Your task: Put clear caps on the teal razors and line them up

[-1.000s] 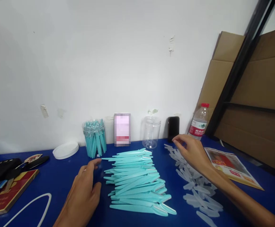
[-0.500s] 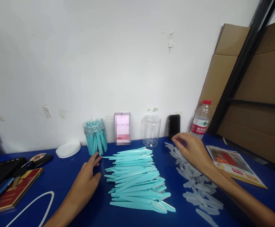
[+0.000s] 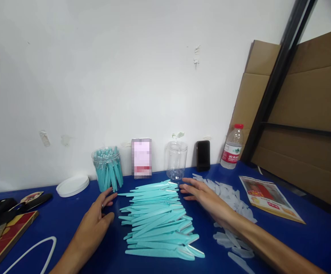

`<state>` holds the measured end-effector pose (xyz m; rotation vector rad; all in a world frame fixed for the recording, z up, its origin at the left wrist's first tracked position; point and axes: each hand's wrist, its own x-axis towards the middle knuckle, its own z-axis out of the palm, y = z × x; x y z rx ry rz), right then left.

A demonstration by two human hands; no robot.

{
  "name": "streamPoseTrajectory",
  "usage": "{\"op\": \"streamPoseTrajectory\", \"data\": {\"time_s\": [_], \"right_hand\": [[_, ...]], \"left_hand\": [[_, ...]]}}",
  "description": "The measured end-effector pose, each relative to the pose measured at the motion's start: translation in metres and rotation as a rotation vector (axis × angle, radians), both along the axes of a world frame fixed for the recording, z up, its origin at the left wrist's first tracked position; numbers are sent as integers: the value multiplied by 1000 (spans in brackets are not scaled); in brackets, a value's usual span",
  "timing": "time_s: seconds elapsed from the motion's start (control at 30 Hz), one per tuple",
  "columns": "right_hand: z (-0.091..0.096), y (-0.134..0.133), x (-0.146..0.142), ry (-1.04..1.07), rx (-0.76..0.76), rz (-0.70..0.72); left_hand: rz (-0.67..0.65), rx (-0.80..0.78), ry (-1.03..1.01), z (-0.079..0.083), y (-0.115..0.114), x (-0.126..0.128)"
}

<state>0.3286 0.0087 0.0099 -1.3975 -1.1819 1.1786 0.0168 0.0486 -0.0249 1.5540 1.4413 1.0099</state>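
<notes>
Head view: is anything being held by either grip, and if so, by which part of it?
Nothing appears held: the left grip and right grip are open, beside opposite ends of the turquoise sticks. Whether either lightly touches them cannot be told.

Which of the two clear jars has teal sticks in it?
The jar beside the white lid: teal sticks stand packed inside. The wall shows through the other jar, beside the black phone.

A red-capped bottle stands near a black phone.

Turquoise razors, crosswise (many overlapping)
</notes>
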Motion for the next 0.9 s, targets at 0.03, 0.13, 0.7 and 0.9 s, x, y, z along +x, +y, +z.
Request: {"op": "streamPoseTrajectory", "data": {"time_s": [0.03,0.13,0.7,0.9], "right_hand": [[-1,-1,-1,-2,2,12],[-1,-5,-3,-24,16,41],[6,0,15,-616,493,-102],[24,9,62,-1071,672,-340]], "left_hand": [[-4,5,0,0,-1,1],[-27,19,29,2,-5,4],[-261,684,501,18,-48,22],[-499,952,778,26,-76,41]]}}
